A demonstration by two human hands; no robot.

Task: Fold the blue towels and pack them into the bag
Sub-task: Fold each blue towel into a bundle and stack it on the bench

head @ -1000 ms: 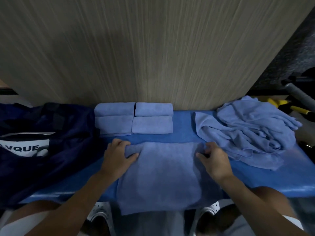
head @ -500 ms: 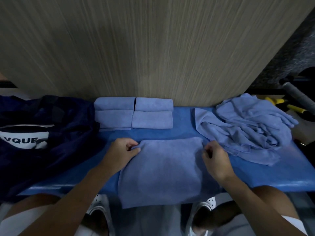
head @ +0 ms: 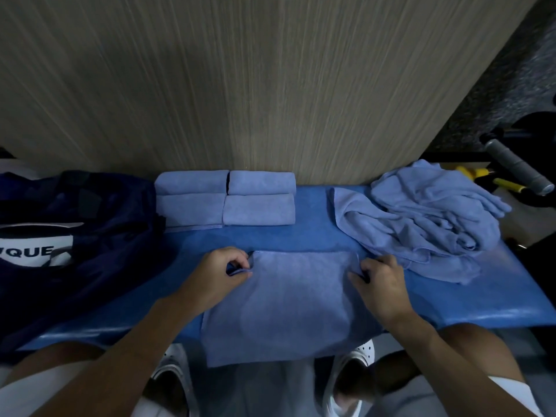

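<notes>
Towel (head: 288,302) lies flat at centre frame on the blue bench (head: 457,299), its near edge hanging over the bench front. Left hand (head: 216,272) pinches the towel's upper left corner, fingers (head: 237,260) curled round a raised fold. Right hand (head: 382,284) grips the upper right corner likewise. Four folded towels (head: 225,200) sit in a block above, against the wood panel (head: 270,85). Bag (head: 90,212) lies at left, with a loose pile (head: 421,221) of towels at upper right.
</notes>
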